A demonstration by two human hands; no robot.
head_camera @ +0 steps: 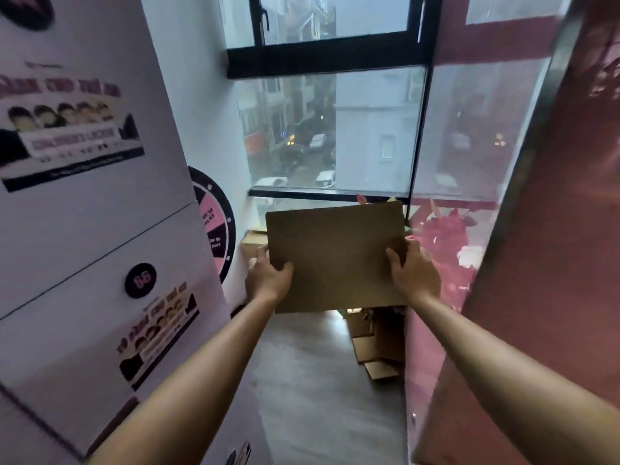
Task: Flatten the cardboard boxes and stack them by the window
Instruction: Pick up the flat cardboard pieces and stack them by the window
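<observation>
I hold a flattened brown cardboard box [335, 256] out in front of me, flat and roughly level, above the floor near the window [332, 129]. My left hand [268, 276] grips its left edge, thumb on top. Gripping the right edge the same way is my right hand [411, 273]. Beneath and beyond the held sheet, more cardboard [253, 241] shows at the left by the wall. Several loose cardboard pieces [375, 344] lie on the floor at the right, partly hidden by the sheet.
White lockers [100, 229] with stickers line the left side. A round black-and-pink wheel [214, 226] leans on the wall behind them. A red-tinted glass panel [536, 263] closes off the right. Between them runs a narrow strip of grey floor [318, 397].
</observation>
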